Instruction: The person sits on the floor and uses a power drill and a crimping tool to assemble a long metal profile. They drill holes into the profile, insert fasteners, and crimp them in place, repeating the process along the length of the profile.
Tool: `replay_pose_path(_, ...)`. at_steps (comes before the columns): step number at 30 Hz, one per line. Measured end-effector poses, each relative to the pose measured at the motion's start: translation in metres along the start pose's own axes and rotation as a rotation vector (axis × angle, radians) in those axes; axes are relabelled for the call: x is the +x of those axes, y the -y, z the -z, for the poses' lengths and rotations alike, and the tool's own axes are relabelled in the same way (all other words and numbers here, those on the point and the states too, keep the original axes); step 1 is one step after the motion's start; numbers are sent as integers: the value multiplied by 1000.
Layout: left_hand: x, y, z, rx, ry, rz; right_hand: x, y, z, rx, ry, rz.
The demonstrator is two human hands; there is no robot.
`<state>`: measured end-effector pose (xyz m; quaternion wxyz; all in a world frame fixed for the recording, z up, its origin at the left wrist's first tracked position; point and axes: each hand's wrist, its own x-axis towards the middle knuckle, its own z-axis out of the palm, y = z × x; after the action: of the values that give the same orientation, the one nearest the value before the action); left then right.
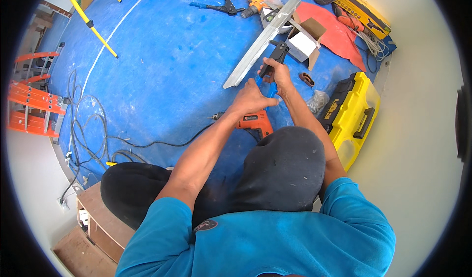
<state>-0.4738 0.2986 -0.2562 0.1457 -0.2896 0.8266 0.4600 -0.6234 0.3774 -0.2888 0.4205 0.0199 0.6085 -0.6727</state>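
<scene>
My right hand (278, 74) is wrapped around the black body of a plier-like hand tool (280, 51) with blue handles. Its black head points away from me, close beside a long pale metal profile (260, 46); contact between them is unclear. Lower down, my left hand (250, 100) closes around the blue handle end, thumb sticking out to the right. An orange corded drill (255, 122) lies on the blue floor just below my left hand, its chuck toward the left. Part of the drill's handle is hidden by my knee.
A yellow tool case (356, 114) stands against the right wall. Beyond the profile lie an open carton (304, 43), a red sheet (334, 36), and an orange cordless drill (253, 1). Black cable (93, 124) loops across the left floor near an orange ladder (37, 100). Yellow legs (91, 23) stand at far left.
</scene>
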Motion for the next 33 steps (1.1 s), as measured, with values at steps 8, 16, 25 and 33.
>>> replay_pose_path(8, 3, 3, -9, 183, -107, -67, 16, -20, -12, -10, -197, 76)
replay_pose_path(16, 25, 20, 18, 81, -256, -262, -48, -9, 68, -234, -171, -56)
replay_pose_path(25, 129, 34, 30, 87, -421, -213, -99, -27, 67, -1491, -337, 6)
replay_pose_path(33, 72, 98, 152, 291, -175, -306, -74, -13, 75, -1488, -568, 289)
